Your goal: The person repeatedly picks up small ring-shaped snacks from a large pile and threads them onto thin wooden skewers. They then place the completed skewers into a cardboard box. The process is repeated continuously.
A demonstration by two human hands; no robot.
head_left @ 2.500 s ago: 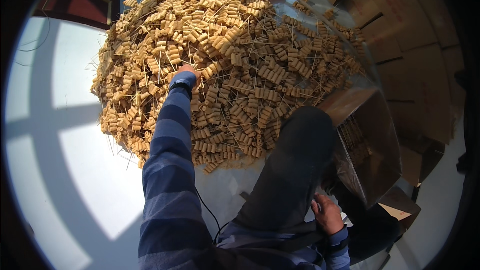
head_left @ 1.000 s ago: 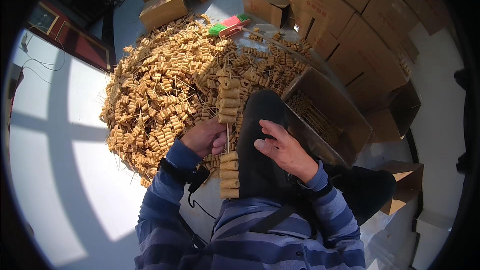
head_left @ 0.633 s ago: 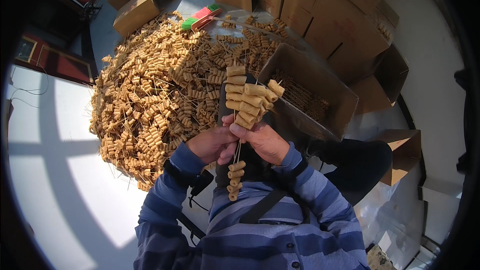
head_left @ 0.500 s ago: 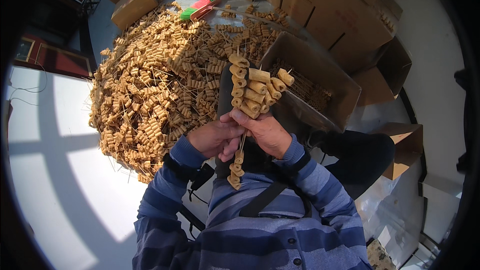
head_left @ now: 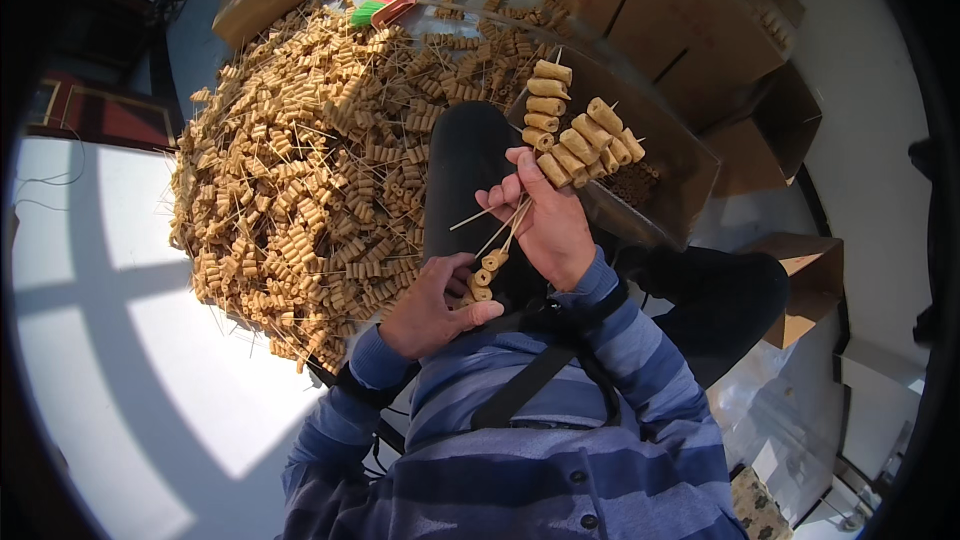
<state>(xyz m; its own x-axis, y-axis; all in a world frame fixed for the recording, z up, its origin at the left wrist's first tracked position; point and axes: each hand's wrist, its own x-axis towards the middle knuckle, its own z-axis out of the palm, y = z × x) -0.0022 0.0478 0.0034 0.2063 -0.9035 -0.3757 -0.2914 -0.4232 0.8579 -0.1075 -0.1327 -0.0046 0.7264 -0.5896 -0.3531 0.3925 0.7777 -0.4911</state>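
My right hand (head_left: 545, 225) is closed on several thin sticks threaded with short golden-brown hollow rolls (head_left: 590, 145), the rolls fanning out above my thumb and the bare stick ends below. My left hand (head_left: 435, 308), lower and to the left, has its fingers curled at the small rolls (head_left: 484, 275) on a lower stick. Both hands are over my dark trousered legs (head_left: 460, 145). Just beyond my right hand is an open carton (head_left: 680, 155) with more skewered rolls inside. A large heap of these skewered rolls (head_left: 300, 190) lies on the floor at the left.
Stacked cardboard boxes (head_left: 660, 10) fill the back right, with another open box (head_left: 800, 300) beside my right leg. A green and pink broom head (head_left: 390, 2) lies behind the heap, near cartons (head_left: 255, 0). A red framed panel (head_left: 100, 115) and cables are at the left.
Earlier my left arm reached into the heap, then both hands met at the sticks. Since then my right hand has risen rightward with the bunch, while my left has dropped to the lower rolls.
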